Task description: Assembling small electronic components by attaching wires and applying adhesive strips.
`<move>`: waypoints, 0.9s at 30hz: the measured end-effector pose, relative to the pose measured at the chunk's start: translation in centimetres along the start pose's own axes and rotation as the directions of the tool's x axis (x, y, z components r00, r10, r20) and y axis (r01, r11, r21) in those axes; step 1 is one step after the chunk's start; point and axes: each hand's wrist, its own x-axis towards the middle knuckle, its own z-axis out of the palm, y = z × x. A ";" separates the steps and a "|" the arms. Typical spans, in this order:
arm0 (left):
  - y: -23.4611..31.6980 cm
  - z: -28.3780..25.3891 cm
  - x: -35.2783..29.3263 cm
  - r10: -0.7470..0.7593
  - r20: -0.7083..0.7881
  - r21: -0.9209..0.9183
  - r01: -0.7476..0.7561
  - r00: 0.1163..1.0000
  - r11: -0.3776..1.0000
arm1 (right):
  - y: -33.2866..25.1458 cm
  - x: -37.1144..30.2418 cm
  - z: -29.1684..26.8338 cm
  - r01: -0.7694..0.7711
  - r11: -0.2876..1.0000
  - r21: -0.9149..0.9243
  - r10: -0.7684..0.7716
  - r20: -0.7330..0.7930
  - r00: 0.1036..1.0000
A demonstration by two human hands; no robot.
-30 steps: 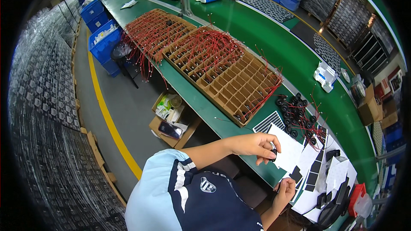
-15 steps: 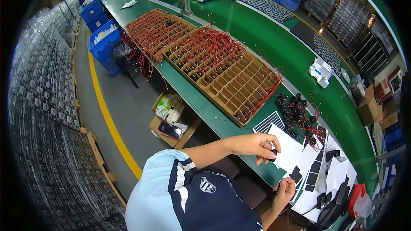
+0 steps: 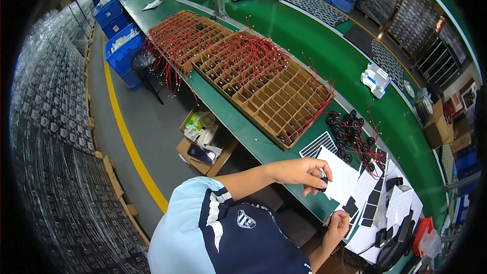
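Note:
My left hand [image 3: 300, 173] is closed over the table's near edge, pinching a small round black part [image 3: 323, 181] between thumb and fingers. My right hand [image 3: 338, 226] is lower, beside the edge, its fingertips pressed together; what they hold, if anything, is too small to make out. White paper sheets [image 3: 339, 176] and sheets with black rectangular pieces [image 3: 372, 204] lie past the hands. Beyond them is a heap of round black parts [image 3: 350, 134] with thin red wires. A divided cardboard tray [image 3: 274, 102] holds similar wired parts, with several bare compartments at its near end.
Another divided tray [image 3: 177, 33] covered in red wires stands farther along the green table. A green conveyor [image 3: 324, 66] carries white-and-blue holders [image 3: 376, 80]. Blue bins [image 3: 122, 50], a stool [image 3: 144, 61] and an open carton with a phone [image 3: 201, 154] stand left of the table. A red bin [image 3: 422, 238] is at right.
The white-and-blue holders on the conveyor have shifted slightly to the left. My hands have stayed almost still, the left one keeping the round black part.

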 end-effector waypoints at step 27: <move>-1.1 0.8 0.5 -0.020 -0.076 -0.089 0.013 0.997 0.996 | -0.8 0.1 0.5 0.003 1.000 -0.020 -0.002 0.007 1.000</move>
